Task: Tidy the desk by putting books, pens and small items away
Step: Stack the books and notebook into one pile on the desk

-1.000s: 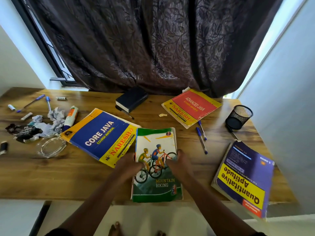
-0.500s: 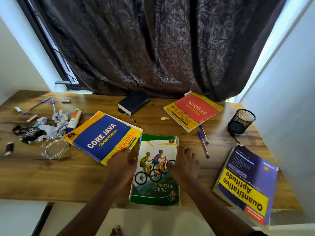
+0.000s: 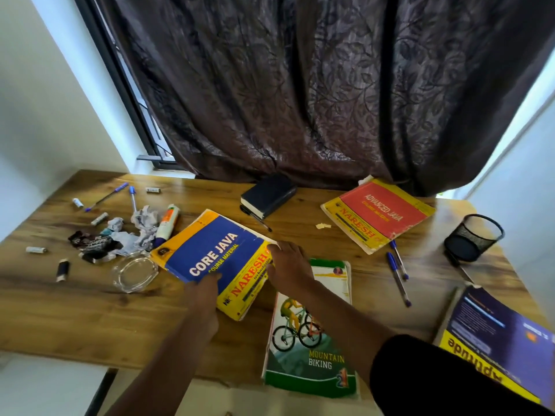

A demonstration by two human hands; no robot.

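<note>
A: Head view first, biggest thing down. What lies under the hands?

B: The wooden desk, with a dark curtain hanging beyond the fingertips. Out past the right wrist, at the desk's right edge, sits the purple and yellow Aptitude book.

A: And the book being handled?

B: The Core Java book. The left hand has its fingers curled over the near edge, thumb side hidden underneath, so it grips that edge. The right hand lies on the right corner, fingers bent over the page edge; it holds that corner. The corner near the left hand looks raised off the wood.

A: What is closest to the right fingers?

B: The Mountain Biking book, flat under the right forearm, its top end just beside the right hand. Farther beyond the right fingertips is the red Advanced Java book, and beyond both hands a small black book.

A: Smaller things?

B: A black mesh pen cup tipped on its side, well right of the right fingers. A glass ashtray just left of the left fingers, with crumpled paper beyond it. Two blue pens lie right of the right hand.
</note>
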